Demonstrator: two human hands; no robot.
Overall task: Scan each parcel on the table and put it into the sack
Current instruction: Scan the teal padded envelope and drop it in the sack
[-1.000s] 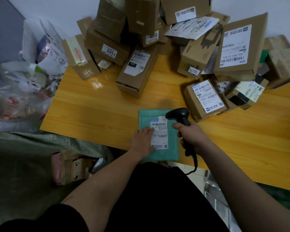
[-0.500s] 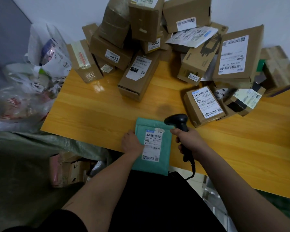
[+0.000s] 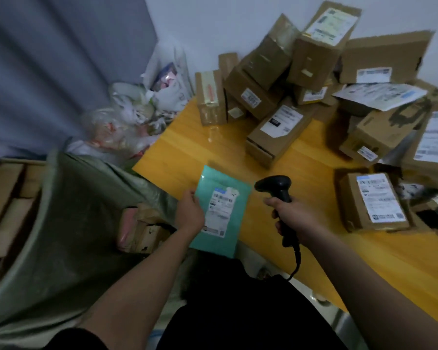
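mailer: flat teal poly envelope (image 3: 219,210), white barcode label, half over the table's near-left edge
left hand (image 3: 190,213): pinches the mailer's left edge
right hand (image 3: 292,215): fist wrapped round black pistol-grip scanner (image 3: 276,188), cable hanging below
table (image 3: 250,173): glossy yellow wood grain
boxes (image 3: 288,79): taped brown cardboard, labelled, piled at the far side
sack (image 3: 68,223): olive woven, mouth open, left of table; holds boxes, one looks pink (blurred)
room: white wall, grey curtain

Dim room: white wall (image 3: 213,18) at top, grey curtain (image 3: 48,59) upper left, yellow wooden bench (image 3: 314,248) at right.
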